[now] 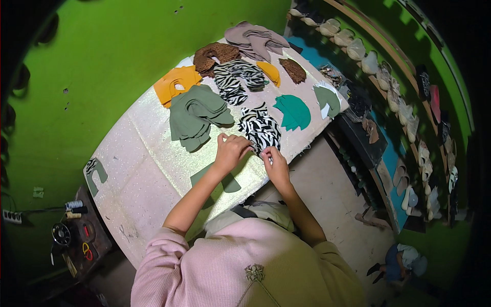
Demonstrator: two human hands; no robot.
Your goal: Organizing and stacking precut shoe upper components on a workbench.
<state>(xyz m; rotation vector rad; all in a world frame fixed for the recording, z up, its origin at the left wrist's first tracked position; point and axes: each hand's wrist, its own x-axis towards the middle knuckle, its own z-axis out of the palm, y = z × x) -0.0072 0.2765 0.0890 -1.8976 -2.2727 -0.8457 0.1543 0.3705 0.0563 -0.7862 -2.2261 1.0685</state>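
Both hands at the zebra-print stack [261, 130] near the front edge of the tabletop [153, 169]: left hand [230, 151] resting on its near side with fingers curled together, right hand [275, 163] with fingertips pinched on a piece at the stack's near corner. Risk of lifting two thin pieces at once, or of dragging the pile toward the edge and over. Could also nudge the teal piece [292, 112] just beside.

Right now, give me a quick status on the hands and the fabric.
Left hand and right hand both pinching the zebra-print pieces on the table. Olive green stack beside them, apart. Nothing blocking.
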